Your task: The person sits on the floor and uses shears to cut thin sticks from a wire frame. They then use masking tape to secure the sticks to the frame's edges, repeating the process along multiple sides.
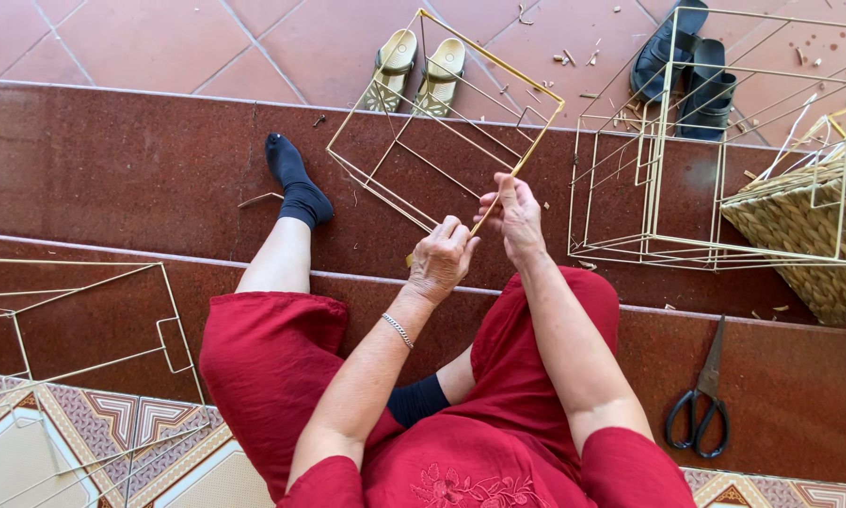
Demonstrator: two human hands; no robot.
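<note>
Seated on the dark red step (112, 179), both hands up at the near corner of the tilted wire frame (442, 122). Left hand (439, 261) curled tight, fingers pressed together around the lower end of a yellow strand (498, 198), pinching it against the frame's bottom corner. Right hand (515, 214) just beside it and slightly higher, thumb and fingers closed on the same strand, drawing it up along the frame's edge wire. Frame itself propped at an angle on the step, far corner lifted toward the pale sandals (415, 68) on the tiles. Looks like wrapping work: best done, by the look of it, with steady tension, each turn snug beside the last, left pinch anchoring the start so nothing slips. Second wire frame (668, 188) upright to the right, touching a woven basket (809, 235); black scissors (701, 404) on the step near the right knee, well apart from both hands. More bare frames (84, 310) lying flat at left.
</note>
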